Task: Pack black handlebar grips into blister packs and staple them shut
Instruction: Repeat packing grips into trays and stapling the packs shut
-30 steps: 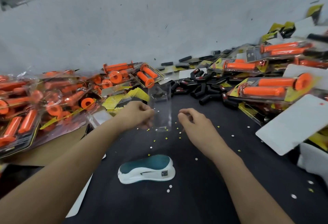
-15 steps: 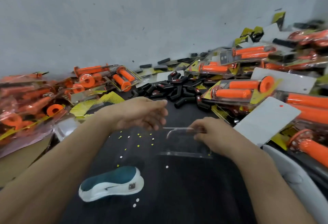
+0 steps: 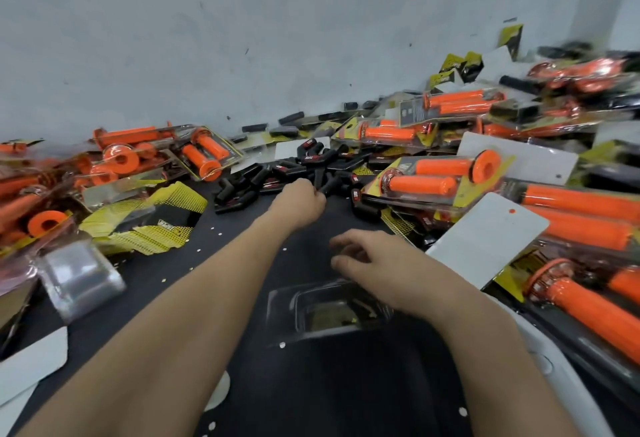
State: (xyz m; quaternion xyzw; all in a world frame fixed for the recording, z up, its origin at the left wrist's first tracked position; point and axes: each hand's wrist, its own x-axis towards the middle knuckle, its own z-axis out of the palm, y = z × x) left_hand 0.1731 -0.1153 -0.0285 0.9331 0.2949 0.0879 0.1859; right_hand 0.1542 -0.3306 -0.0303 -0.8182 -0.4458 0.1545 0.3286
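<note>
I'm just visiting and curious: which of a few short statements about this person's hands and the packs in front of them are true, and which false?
1. The left hand holds a black handlebar grip. True.
2. The right hand holds a stapler. False: it holds nothing and is above the clear blister pack.
3. The clear blister pack contains an orange grip. False: no orange grip is in it.
4. Packs of orange grips lie to both left and right. True.

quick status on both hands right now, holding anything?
Left hand: gripping a black grip.
Right hand: open, loosely curled, holding nothing, above the clear blister pack.
</note>
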